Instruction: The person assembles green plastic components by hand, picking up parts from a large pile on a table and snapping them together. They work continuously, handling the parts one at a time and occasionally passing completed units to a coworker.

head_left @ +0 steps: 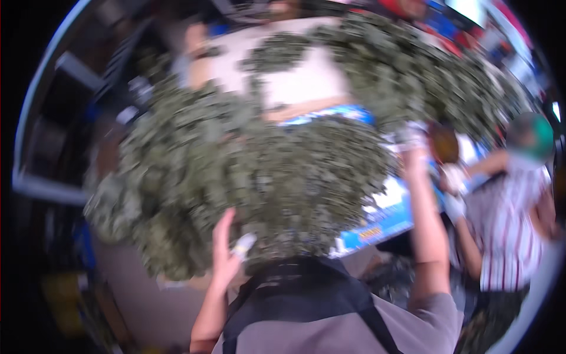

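Grey-green and dense, sprawls in the middle as a broad heap of leafy branches (247, 165), nearest the body and partly over a blue-and-white printed carton (380, 215). With the left hand (225, 256), reaches to the near edge of the leaves, thumb and fingers wide apart, with nothing clearly gripped. With the right hand (411, 137), apparently white-gloved, stretches to the heap's far right end; too blurred to tell whether closed on a stem or spread. Beyond, shows a second leafy mass (418, 82) beside a pale board (300, 88); at right, a co-worker (513, 224) in stripes. Seems to be at the stage of gathering or settling the heap; calls next for bringing both hands in evenly, without crushing leaves.
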Demonstrator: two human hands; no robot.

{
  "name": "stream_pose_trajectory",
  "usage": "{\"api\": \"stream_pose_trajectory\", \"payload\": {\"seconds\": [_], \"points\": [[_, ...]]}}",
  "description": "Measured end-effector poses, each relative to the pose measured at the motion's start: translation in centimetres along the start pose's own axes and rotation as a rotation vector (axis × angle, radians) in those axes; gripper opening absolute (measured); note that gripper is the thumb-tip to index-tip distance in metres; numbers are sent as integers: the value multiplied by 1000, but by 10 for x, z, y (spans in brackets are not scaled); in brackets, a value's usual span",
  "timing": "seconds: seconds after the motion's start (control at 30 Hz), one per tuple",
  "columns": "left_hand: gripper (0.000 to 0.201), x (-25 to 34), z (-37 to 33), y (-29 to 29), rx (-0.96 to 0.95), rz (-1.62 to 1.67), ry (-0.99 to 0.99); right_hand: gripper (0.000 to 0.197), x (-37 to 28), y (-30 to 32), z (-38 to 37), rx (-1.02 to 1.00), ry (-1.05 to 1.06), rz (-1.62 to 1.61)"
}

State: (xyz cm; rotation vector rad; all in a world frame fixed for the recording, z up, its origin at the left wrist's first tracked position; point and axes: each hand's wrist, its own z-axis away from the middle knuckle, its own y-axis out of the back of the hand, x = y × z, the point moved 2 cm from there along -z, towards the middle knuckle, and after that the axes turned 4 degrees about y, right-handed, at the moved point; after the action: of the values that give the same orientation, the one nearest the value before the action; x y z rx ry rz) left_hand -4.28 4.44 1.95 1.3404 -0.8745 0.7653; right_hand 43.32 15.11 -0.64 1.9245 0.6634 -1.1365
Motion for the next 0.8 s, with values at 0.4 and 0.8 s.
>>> {"api": "stream_pose_trajectory", "payload": {"seconds": [0.4, 0.8], "points": [[67, 4, -13, 189, 666, -610, 63, 62, 243, 199, -344, 65, -101, -2], [73, 41, -56, 146, 545, 107, -64, 43, -81, -64, 96, -503, 293, -37]]}}
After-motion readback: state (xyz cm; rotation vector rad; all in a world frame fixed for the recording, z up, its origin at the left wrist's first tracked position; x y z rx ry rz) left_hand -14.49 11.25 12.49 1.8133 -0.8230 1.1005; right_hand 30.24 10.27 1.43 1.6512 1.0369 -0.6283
